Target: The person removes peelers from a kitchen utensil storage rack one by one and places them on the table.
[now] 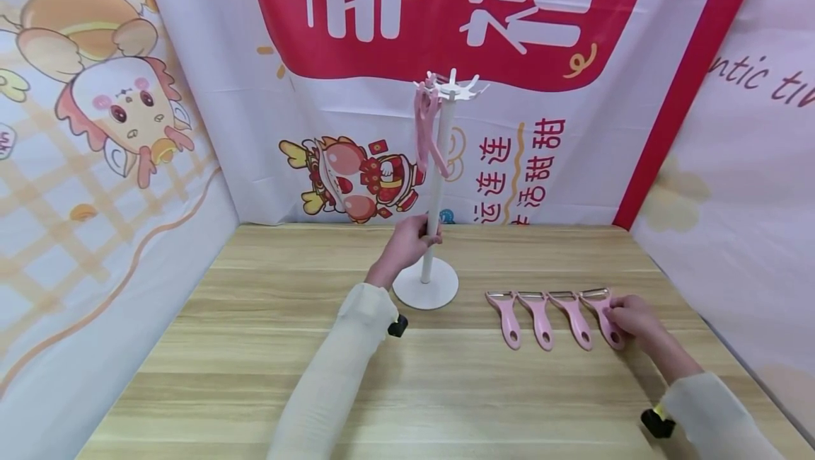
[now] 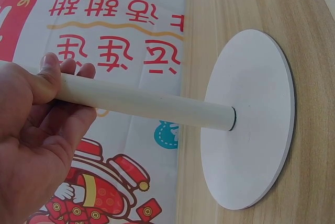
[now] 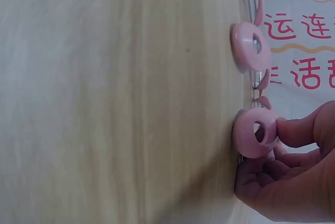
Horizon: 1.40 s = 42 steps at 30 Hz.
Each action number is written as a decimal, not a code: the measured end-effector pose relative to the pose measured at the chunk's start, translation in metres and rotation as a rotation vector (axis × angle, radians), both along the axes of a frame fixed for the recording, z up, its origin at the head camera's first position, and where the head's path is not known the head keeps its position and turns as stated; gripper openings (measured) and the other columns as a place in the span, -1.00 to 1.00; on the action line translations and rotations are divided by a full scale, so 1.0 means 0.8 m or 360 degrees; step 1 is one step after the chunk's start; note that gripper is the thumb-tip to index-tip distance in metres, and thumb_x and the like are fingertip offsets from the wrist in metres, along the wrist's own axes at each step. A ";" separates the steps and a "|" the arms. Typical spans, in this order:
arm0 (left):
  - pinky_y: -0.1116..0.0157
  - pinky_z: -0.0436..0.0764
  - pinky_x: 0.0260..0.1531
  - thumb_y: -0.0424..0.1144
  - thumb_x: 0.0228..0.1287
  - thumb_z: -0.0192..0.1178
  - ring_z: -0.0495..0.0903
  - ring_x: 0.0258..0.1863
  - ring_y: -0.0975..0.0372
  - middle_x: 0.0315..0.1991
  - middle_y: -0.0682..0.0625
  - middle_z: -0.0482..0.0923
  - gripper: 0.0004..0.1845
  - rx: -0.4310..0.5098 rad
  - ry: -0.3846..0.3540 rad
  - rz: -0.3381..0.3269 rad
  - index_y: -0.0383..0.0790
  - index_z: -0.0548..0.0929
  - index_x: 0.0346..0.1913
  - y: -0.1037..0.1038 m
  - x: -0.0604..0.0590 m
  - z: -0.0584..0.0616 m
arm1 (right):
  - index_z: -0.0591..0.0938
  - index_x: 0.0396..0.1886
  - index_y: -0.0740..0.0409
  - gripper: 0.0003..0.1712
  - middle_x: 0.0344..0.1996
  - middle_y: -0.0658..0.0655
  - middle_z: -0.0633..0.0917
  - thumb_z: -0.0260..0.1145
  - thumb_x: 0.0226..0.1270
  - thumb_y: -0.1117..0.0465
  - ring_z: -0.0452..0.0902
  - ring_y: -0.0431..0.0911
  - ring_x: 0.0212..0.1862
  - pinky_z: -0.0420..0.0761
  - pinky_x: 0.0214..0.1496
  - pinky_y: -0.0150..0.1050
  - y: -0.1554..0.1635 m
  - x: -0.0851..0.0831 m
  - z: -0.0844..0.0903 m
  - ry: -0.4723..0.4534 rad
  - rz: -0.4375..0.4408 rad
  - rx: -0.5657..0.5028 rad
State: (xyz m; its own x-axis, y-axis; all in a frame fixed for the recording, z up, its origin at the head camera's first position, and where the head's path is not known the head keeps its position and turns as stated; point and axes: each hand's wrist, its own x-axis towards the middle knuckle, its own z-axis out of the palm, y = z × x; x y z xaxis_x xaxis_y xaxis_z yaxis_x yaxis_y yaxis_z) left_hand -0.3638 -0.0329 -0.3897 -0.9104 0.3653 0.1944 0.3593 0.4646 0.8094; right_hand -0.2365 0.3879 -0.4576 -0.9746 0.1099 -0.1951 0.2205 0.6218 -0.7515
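- Left grip (image 1: 406, 242) is clamped round the white stand's pole (image 1: 428, 266); hold steady.
- Right grip (image 1: 639, 320) pinches the rightmost pink Y-peeler (image 1: 601, 316) on the desk (image 1: 509, 403), best lifted clear of its neighbour (image 1: 576, 320).

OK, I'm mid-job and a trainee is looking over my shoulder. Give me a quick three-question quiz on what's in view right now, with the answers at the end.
1. How many pink peelers lie in a row on the table?

2. True or false: the left hand holds the white stand by its pole.

3. In the head view, which peeler of the row do the fingers of the right hand hold?
A) the leftmost peeler
B) the second peeler from the left
C) the rightmost peeler

Key: 1. Four. 2. True. 3. C.
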 end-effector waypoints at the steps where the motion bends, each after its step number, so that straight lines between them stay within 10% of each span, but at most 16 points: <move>1: -0.02 0.63 0.19 -0.33 0.37 0.25 0.66 -0.09 0.11 -0.20 -0.03 0.66 -0.95 -0.0001 -0.0001 0.0000 -0.15 0.62 -0.16 0.000 0.000 0.000 | 0.50 -0.44 0.36 -0.81 -0.63 -0.06 0.42 0.08 0.36 0.36 0.37 -0.26 -0.56 0.42 -0.53 -0.43 0.000 0.000 0.000 0.0009 0.0004 0.0033; 12: 0.02 0.65 0.16 -0.34 0.37 0.24 0.67 -0.10 0.13 -0.22 -0.04 0.67 -0.95 -0.0025 0.0030 -0.0002 -0.17 0.63 -0.16 -0.001 0.001 0.002 | 0.46 0.03 0.72 -0.52 -0.23 0.48 0.61 0.12 0.33 0.30 0.55 0.09 -0.24 0.51 -0.32 -0.32 -0.002 -0.001 0.004 0.0055 0.0070 0.0395; 18: 0.04 0.66 0.15 -0.33 0.38 0.23 0.68 -0.10 0.13 -0.23 -0.04 0.68 -0.95 -0.0038 0.0030 -0.0002 -0.18 0.63 -0.16 0.000 0.003 0.002 | 0.18 0.29 0.77 -0.24 0.19 0.74 0.35 0.14 0.39 0.20 0.39 0.48 0.17 0.58 0.15 0.17 -0.008 0.004 0.011 0.0040 0.0012 0.0424; 25: 0.04 0.65 0.17 -0.32 0.38 0.23 0.68 -0.09 0.13 -0.21 -0.04 0.68 -0.94 -0.0038 0.0021 0.0004 -0.17 0.63 -0.14 0.000 0.004 0.002 | 0.31 0.28 0.65 -0.30 0.08 0.72 0.47 0.22 0.35 0.19 0.45 0.51 0.10 0.55 0.07 0.31 -0.036 0.005 0.019 0.0381 -0.0056 0.0579; 42: 0.06 0.67 0.14 -0.32 0.38 0.23 0.66 -0.12 0.14 -0.24 -0.03 0.67 -0.93 -0.0011 0.0055 -0.0013 -0.22 0.63 -0.15 0.000 0.003 -0.007 | 0.46 0.28 0.41 -0.51 0.06 0.43 0.59 0.24 0.43 0.30 0.52 0.22 0.14 0.57 0.28 0.11 -0.165 -0.010 0.068 0.0705 0.0081 0.0046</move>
State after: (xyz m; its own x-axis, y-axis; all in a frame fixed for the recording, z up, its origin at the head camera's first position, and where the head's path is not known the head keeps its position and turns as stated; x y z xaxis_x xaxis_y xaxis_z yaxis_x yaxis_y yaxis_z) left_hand -0.3615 -0.0333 -0.3954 -0.9001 0.3740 0.2234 0.3909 0.4670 0.7932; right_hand -0.2444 0.2557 -0.4029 -0.9678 0.0588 0.2447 -0.1501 0.6455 -0.7489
